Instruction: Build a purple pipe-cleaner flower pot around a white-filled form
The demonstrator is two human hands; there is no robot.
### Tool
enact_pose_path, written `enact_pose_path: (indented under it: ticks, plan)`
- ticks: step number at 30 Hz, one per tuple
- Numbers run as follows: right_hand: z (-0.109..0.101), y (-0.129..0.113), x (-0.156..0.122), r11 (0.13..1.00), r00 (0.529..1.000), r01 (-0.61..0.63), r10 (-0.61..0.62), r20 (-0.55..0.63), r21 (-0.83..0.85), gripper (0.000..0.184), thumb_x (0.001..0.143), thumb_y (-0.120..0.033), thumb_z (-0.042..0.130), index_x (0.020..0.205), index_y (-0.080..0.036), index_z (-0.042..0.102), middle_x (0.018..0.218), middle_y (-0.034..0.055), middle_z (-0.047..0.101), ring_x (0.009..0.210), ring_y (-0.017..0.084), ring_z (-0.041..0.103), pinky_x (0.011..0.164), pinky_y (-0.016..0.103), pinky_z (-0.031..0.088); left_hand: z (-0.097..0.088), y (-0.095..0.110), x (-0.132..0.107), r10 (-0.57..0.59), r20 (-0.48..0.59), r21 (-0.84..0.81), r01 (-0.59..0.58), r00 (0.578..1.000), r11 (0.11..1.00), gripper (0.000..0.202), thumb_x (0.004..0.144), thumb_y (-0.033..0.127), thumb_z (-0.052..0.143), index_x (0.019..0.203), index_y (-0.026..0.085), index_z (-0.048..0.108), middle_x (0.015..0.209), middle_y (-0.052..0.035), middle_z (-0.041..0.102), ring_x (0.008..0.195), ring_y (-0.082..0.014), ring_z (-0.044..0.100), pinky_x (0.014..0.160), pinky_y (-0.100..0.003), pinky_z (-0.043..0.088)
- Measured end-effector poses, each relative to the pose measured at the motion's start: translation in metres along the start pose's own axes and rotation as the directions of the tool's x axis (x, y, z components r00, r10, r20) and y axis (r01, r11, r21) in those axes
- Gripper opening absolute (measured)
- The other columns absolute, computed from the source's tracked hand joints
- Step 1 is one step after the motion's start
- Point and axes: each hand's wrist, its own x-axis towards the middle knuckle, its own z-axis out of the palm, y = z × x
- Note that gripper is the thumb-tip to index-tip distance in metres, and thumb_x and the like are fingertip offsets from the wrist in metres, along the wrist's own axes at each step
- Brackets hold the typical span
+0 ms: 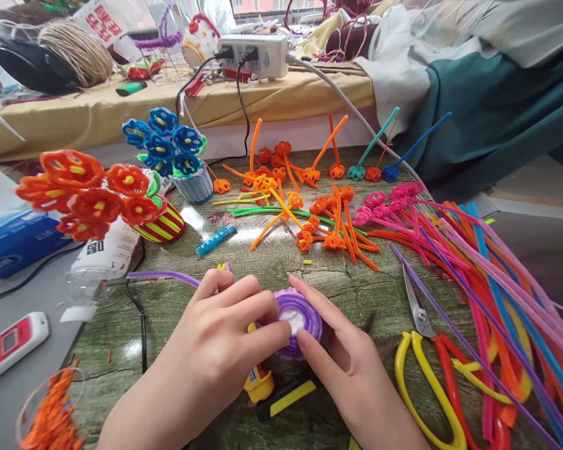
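Between my hands is a round purple pipe-cleaner coil point(314, 322) with a white middle. My right hand point(344, 350) is closed around its right side, with the thumb on the near rim and the index finger along the far rim. My left hand point(229, 334) is closed, its fingertips pressed on the coil's left side and over the white middle. A loose purple pipe cleaner point(162, 275) sticks out to the left from behind my left hand; where it meets the coil is hidden. Below the coil lie a yellow object point(260, 385) and a black tool with a yellow stripe point(286, 399), both partly covered.
Scissors point(420, 322) and a bundle of coloured pipe cleaners point(511, 262) lie right. Orange pipe-cleaner flowers point(331, 203) spread behind. Pots with orange point(162, 222) and blue flowers point(194, 181) stand left, near a teal tube point(216, 240). A power strip point(263, 53) sits on the shelf.
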Motion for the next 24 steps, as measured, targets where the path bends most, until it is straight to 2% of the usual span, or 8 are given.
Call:
enact_pose_path:
  ticks: [4,6,8,10,14,18,21,24]
  plan:
    - [-0.006,0.002,0.003,1.000,0.997,-0.011,0.010,0.081,0.014,0.048,0.101,-0.036,0.059,0.149,-0.035,0.054,0.160,-0.0002,0.052,0.150,0.025,0.045,0.125,0.048,0.036,-0.001,-0.001,-0.003,-0.026,-0.015,0.001,0.026,1.000,1.000,0.029,0.105,0.017,0.041,0.087,0.025,0.063,0.081,0.0042,0.066,0.074,-0.0153,0.049,0.084,-0.037,0.027]
    - [-0.008,0.004,0.003,1.000,0.997,-0.008,0.007,0.080,0.013,0.049,0.100,-0.035,0.059,0.149,-0.035,0.054,0.160,-0.0003,0.051,0.151,0.025,0.044,0.125,0.048,0.035,-0.002,-0.003,-0.005,-0.048,-0.001,-0.016,0.048,0.999,0.999,0.022,0.103,0.015,0.046,0.094,0.026,0.063,0.085,0.0042,0.067,0.075,-0.0156,0.050,0.087,-0.038,0.026]
    - [-0.009,0.004,0.003,1.000,0.997,0.006,-0.007,0.074,0.006,0.048,0.101,-0.035,0.058,0.149,-0.034,0.054,0.160,0.0005,0.051,0.151,0.024,0.043,0.126,0.047,0.033,-0.004,-0.003,-0.007,-0.072,0.023,-0.030,0.073,0.997,0.997,0.013,0.103,0.018,0.050,0.101,0.025,0.061,0.084,0.0044,0.066,0.074,-0.0156,0.050,0.088,-0.039,0.026]
    - [-0.010,0.004,0.002,1.000,0.995,0.011,-0.011,0.100,0.000,0.048,0.102,-0.035,0.057,0.150,-0.034,0.053,0.160,0.0008,0.050,0.152,0.023,0.041,0.127,0.047,0.032,-0.005,-0.003,-0.008,-0.086,0.021,-0.029,0.087,0.996,0.996,0.007,0.103,0.022,0.052,0.099,0.024,0.058,0.080,0.0054,0.065,0.072,-0.0151,0.049,0.085,-0.038,0.025]
    - [-0.017,0.000,0.005,1.000,0.985,0.014,-0.014,0.172,0.001,0.047,0.103,-0.033,0.056,0.150,-0.036,0.052,0.163,-0.0016,0.047,0.154,0.021,0.038,0.128,0.045,0.030,-0.005,0.000,-0.004,-0.081,-0.003,-0.034,0.081,0.997,0.996,0.021,0.104,0.020,0.049,0.086,0.024,0.058,0.079,0.0060,0.066,0.072,-0.0148,0.047,0.081,-0.037,0.023]
    - [-0.023,-0.002,0.007,0.998,0.968,0.068,-0.062,0.243,-0.018,0.044,0.105,-0.036,0.053,0.148,-0.042,0.053,0.163,-0.0062,0.046,0.155,0.018,0.036,0.129,0.043,0.028,-0.008,0.003,0.004,-0.016,0.036,-0.027,0.017,0.999,0.999,0.027,0.104,0.019,0.045,0.082,0.023,0.060,0.076,0.0052,0.063,0.072,-0.0160,0.046,0.080,-0.036,0.023]
    - [-0.014,0.004,0.002,0.988,0.986,0.108,-0.093,0.136,-0.107,0.049,0.100,-0.043,0.061,0.148,-0.044,0.050,0.163,-0.0063,0.046,0.154,0.021,0.037,0.127,0.045,0.033,-0.009,0.003,0.006,-0.015,0.052,-0.007,0.015,0.999,1.000,0.033,0.106,0.023,0.041,0.078,0.022,0.058,0.074,0.0039,0.060,0.073,-0.0170,0.045,0.079,-0.036,0.023]
    - [0.002,0.011,-0.006,0.963,0.987,0.131,-0.150,-0.063,-0.234,0.075,0.084,-0.037,0.078,0.150,-0.040,0.043,0.158,-0.0002,0.052,0.146,0.028,0.050,0.116,0.047,0.049,-0.010,0.003,0.005,-0.022,0.055,-0.005,0.022,0.998,1.000,0.034,0.107,0.027,0.040,0.079,0.022,0.059,0.074,0.0033,0.059,0.073,-0.0175,0.043,0.079,-0.036,0.023]
